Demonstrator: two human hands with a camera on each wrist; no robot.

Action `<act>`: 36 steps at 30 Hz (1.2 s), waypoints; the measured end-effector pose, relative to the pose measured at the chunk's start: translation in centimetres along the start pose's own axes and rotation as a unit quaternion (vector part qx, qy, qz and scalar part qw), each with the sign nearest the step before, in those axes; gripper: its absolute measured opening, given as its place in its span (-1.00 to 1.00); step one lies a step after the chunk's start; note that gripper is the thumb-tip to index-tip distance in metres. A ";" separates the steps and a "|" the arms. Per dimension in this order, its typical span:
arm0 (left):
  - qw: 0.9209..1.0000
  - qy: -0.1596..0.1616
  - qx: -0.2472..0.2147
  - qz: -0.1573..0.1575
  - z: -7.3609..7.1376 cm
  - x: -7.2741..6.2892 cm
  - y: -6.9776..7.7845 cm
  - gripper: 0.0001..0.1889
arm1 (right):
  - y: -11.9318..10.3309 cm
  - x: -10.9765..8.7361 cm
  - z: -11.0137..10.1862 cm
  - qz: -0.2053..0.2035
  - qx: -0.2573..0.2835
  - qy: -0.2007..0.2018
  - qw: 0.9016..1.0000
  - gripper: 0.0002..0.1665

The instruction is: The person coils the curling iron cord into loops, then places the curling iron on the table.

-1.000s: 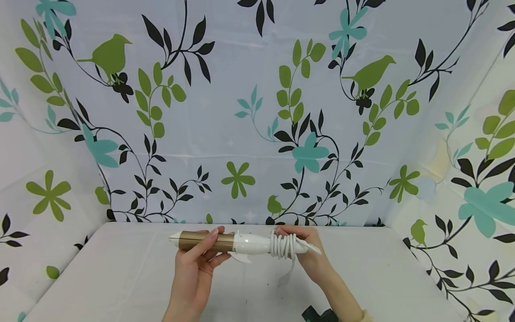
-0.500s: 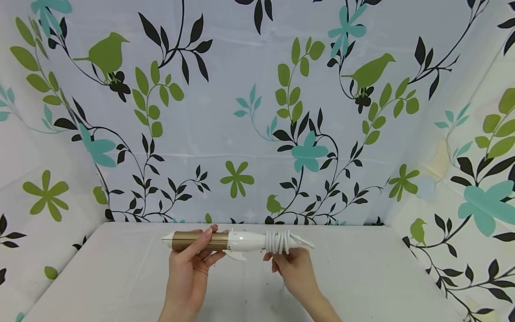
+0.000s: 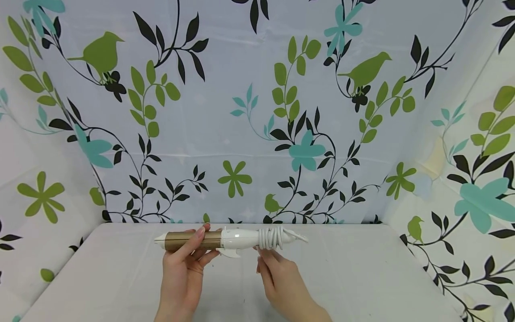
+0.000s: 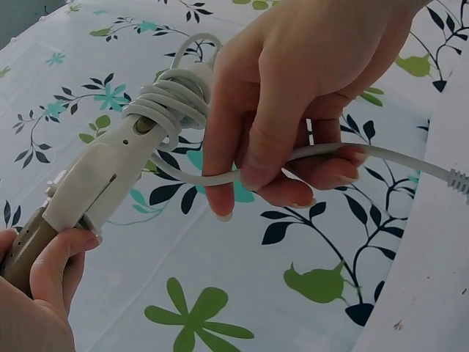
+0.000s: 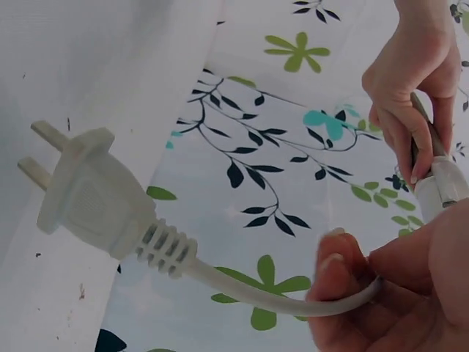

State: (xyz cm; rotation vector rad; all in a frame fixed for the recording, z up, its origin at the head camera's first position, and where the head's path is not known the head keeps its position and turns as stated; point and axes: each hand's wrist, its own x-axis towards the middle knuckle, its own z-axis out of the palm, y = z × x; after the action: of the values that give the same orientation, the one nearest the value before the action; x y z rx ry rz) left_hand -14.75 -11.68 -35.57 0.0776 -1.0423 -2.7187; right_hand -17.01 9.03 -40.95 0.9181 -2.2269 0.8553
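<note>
A curling iron (image 3: 239,239) with a gold barrel and white handle lies level across the head view, held over the white table. My left hand (image 3: 183,273) grips its barrel, thumb in front and fingers behind. White power cord (image 3: 270,237) is wound in several loops round the handle's right end. Below these loops, my right hand (image 3: 284,279) pinches a loose stretch of the cord, as the left wrist view shows. Past the right fingers, the free end runs to a white two-pin plug (image 5: 99,194), which hangs in the right wrist view.
The white table (image 3: 362,277) spreads beneath both hands. Behind it rises a cloth (image 3: 209,112) printed with leaves, birds and flowers, with similar cloth on both sides. Small dark specks (image 4: 398,325) mark a white surface in the left wrist view.
My right hand has moved from behind the handle's wound end to below it, now drawing on the cord. The curling iron and left hand have shifted slightly left in the head view.
</note>
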 end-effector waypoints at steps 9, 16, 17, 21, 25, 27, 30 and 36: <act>1.000 0.007 0.007 0.002 0.0 0.1 0.1 -0.93 | -1.1 -0.1 -1.1 0.007 -0.065 -0.121 0.991 -0.38; 1.000 0.024 0.014 -0.002 0.1 0.1 -0.1 -0.93 | -1.6 -0.4 -1.7 -0.004 -0.167 -0.119 0.979 -0.43; 1.000 0.026 0.014 -0.002 0.1 0.2 -0.1 -0.93 | -1.6 -0.4 -1.7 -0.018 -0.192 -0.108 0.975 -0.40; 1.000 0.029 0.001 0.001 0.0 0.2 0.0 -0.93 | -1.5 -0.5 -1.9 -0.076 -0.286 -0.040 0.954 -0.27; 1.000 0.025 -0.011 0.006 0.0 0.2 0.2 -0.94 | -1.7 -0.4 -2.0 -0.097 -0.317 -0.003 0.943 -0.26; 1.000 0.025 -0.011 0.004 0.0 0.2 0.2 -0.94 | -1.9 -0.4 -2.1 -0.102 -0.318 -0.002 0.943 -0.28; 0.999 0.030 -0.010 0.001 0.1 0.2 0.1 -0.93 | -2.0 -0.4 -2.2 -0.119 -0.317 0.002 0.941 -0.30; 0.999 0.038 -0.002 0.007 0.2 0.2 0.1 -0.92 | -2.0 -0.1 -2.4 -0.151 -0.300 0.040 0.941 -0.53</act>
State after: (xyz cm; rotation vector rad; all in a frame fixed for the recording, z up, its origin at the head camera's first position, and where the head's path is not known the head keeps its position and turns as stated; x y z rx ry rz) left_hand -14.96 -11.63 -35.35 0.1709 -1.0132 -2.6825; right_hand -14.83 9.75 -38.86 0.8630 -2.0164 0.0519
